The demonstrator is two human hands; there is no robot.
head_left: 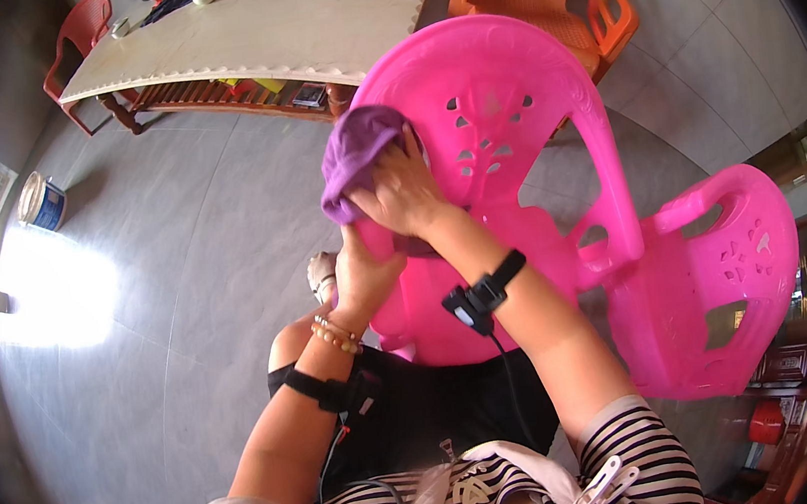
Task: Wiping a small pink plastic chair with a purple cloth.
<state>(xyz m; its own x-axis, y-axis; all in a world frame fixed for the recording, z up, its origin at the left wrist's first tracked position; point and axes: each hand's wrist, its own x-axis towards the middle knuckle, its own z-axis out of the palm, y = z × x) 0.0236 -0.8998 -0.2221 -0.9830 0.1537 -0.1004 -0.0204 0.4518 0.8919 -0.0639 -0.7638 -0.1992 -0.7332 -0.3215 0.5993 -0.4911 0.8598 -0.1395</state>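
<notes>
So my right hand (404, 186) is bunched into a purple cloth (358, 147) up against the pink chair (537, 254), a bit above the middle of the frame, while my left hand (368, 276) grips the chair's arm (377, 239) just below, with another pink chair (655, 332) at right.

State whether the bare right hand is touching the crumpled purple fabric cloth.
Touching. The head view shows it plainly: the right hand lies against the purple cloth, with fingers pressed into its folds.
</notes>
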